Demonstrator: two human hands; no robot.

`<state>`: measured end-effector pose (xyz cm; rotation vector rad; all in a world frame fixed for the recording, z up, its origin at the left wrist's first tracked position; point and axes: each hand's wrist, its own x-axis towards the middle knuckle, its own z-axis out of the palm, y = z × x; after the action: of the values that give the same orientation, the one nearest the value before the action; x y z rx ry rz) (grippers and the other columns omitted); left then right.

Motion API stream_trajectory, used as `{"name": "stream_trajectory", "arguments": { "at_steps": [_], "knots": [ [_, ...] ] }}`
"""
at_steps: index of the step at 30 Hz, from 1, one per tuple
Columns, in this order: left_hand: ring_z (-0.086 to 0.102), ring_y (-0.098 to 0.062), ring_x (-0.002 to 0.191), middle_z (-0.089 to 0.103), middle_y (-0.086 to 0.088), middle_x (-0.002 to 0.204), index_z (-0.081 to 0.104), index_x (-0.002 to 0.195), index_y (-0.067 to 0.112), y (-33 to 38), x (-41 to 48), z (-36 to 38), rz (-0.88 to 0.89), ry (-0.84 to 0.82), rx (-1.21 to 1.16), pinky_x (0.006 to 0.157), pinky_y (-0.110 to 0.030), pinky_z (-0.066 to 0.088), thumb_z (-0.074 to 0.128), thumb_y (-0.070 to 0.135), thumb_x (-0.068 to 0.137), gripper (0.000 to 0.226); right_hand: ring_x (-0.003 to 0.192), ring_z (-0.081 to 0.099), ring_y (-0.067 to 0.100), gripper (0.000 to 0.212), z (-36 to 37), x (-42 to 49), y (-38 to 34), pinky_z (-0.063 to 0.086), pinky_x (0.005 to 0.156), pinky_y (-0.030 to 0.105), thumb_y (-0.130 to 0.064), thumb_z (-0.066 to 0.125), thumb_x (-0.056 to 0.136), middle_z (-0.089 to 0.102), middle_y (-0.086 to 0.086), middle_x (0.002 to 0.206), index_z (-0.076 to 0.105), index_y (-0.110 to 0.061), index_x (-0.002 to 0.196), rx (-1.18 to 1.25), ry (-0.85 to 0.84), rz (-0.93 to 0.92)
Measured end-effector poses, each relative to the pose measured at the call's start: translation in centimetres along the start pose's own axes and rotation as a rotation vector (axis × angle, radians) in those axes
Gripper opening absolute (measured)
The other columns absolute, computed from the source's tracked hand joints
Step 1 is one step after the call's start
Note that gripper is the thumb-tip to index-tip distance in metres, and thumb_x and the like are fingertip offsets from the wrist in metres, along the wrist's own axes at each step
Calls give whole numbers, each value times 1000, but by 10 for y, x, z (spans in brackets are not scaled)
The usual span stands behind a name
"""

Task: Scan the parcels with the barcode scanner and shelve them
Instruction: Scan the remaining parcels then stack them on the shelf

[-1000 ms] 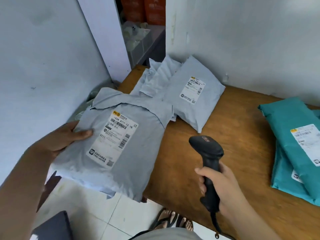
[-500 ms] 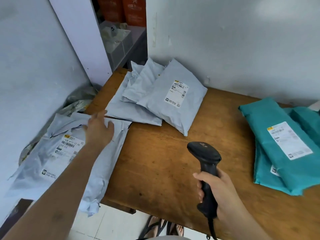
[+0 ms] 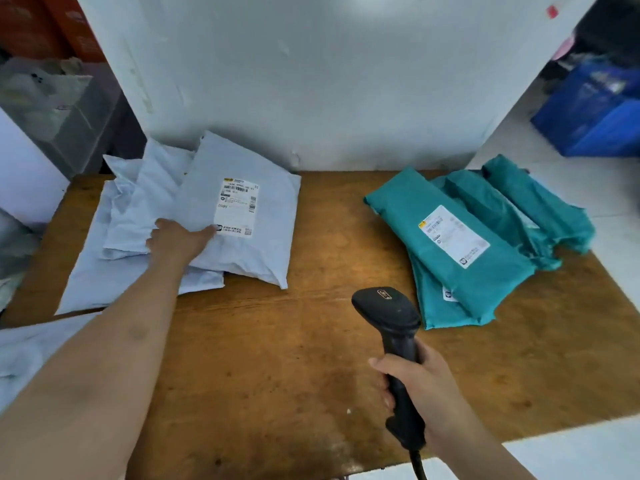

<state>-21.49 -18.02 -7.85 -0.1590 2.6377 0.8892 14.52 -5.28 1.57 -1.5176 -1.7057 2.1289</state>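
The left hand point(image 3: 178, 239) rests on the top grey parcel point(image 3: 249, 251) at the far left of the wooden worktop point(image 3: 277, 358). Its thumb lies flat beside the lower left corner of the white label point(image 3: 237, 211). The other fingers bend down out of sight at the parcel's left edge, so I cannot tell whether they hook under it or only press on it. The label print is too small to read; its long side runs away from the person, with the barcode end toward the white wall panel point(image 3: 311, 81). This parcel is a soft, puffy, pale plastic mailer lying on a fanned stack of similar grey mailers point(image 3: 138, 202) that overlap too much to count. Another grey mailer point(image 3: 24, 348) is cut off by the left edge of the view, below the forearm. The right hand point(image 3: 427, 388) is wrapped around the handle of the black barcode scanner point(image 3: 398, 327), fingers curled tight on the grip, held above the near middle of the worktop. The scanner's long axis rises from the near edge, and its matte, rounded head tips forward and left, facing the gap between the two stacks. Its cable point(image 3: 419, 465) drops out of the bottom of the view. On the right lies a long, crinkled teal parcel point(image 3: 460, 271), labelled, its long axis running from far left to near right. It covers one teal mailer, and more teal mailers point(image 3: 526, 206) are heaped behind it. A blurred blue crate point(image 3: 595, 112) sits at the upper right, and orange boxes point(image 3: 52, 26) at the upper left are partly cropped.
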Motion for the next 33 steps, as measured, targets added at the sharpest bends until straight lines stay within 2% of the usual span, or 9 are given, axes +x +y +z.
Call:
{"name": "stream_trajectory", "arguments": {
  "at_steps": [4, 7, 11, 14, 16, 22, 26, 30, 33],
  "knots": [
    [56, -29, 111, 57, -17, 128, 50, 126, -4, 2, -8, 5, 2, -151, -273, 89, -34, 46, 78, 27, 74, 68, 43, 40, 23, 12, -6, 2, 4, 34, 47, 31, -1, 66, 80, 48, 13, 52, 54, -3, 83, 10, 33, 27],
    [60, -26, 95, 63, -15, 118, 56, 121, -1, -10, -44, 20, -35, -258, -535, 79, -34, 49, 74, 15, 76, 51, 42, 41, 21, 13, -4, 4, 6, 35, 46, 31, 0, 65, 80, 48, 14, 53, 54, -1, 87, 9, 13, 62],
    [65, -42, 79, 48, -40, 121, 52, 119, -8, -22, -114, 43, -106, -387, -768, 67, -44, 56, 57, -3, 86, 34, 41, 41, 21, 13, 5, 2, 0, 39, 41, 27, 3, 64, 79, 48, 15, 53, 52, -1, 81, -15, -60, 59],
    [66, -15, 49, 71, -23, 76, 57, 96, 2, -57, -162, 52, -172, -487, -842, 48, -26, 54, 56, -8, 85, 15, 41, 40, 22, 12, 12, 4, -4, 39, 39, 24, 4, 63, 80, 49, 13, 52, 53, -2, 83, -8, -98, 26],
    [72, -18, 67, 76, -4, 77, 61, 97, 8, -93, -185, 57, -240, -540, -910, 67, -37, 58, 65, -8, 79, 24, 41, 40, 22, 13, 17, 7, -5, 37, 40, 25, 4, 62, 80, 49, 12, 52, 55, -3, 89, -14, -129, 10],
    [68, -30, 102, 72, -14, 109, 63, 116, 1, -158, -228, 73, -350, -621, -881, 89, -41, 54, 94, 26, 34, 91, 38, 38, 22, 10, 31, 7, 10, 33, 42, 26, 4, 61, 80, 48, 13, 52, 54, -1, 86, -43, -218, 41],
    [70, -17, 94, 72, 3, 93, 66, 100, 12, -142, -224, 74, -275, -448, -744, 65, -19, 54, 89, 40, 49, 63, 38, 36, 23, 12, 38, 5, 22, 32, 40, 26, 3, 60, 81, 47, 13, 51, 51, -4, 79, -92, -285, 96],
    [52, -26, 121, 50, -8, 135, 32, 139, 8, -123, -215, 68, -287, -204, -527, 93, -37, 45, 76, 36, 74, 84, 38, 38, 21, 14, 45, 4, 25, 36, 39, 24, 2, 60, 82, 49, 9, 50, 50, -6, 76, -155, -335, 101],
    [50, -29, 124, 47, -7, 141, 32, 141, 10, -131, -204, 68, -280, -218, -484, 97, -38, 45, 73, 43, 75, 84, 36, 39, 20, 12, 51, 7, 24, 37, 41, 25, 0, 60, 81, 50, 7, 49, 51, -8, 80, -208, -359, 75]
  ]
}}
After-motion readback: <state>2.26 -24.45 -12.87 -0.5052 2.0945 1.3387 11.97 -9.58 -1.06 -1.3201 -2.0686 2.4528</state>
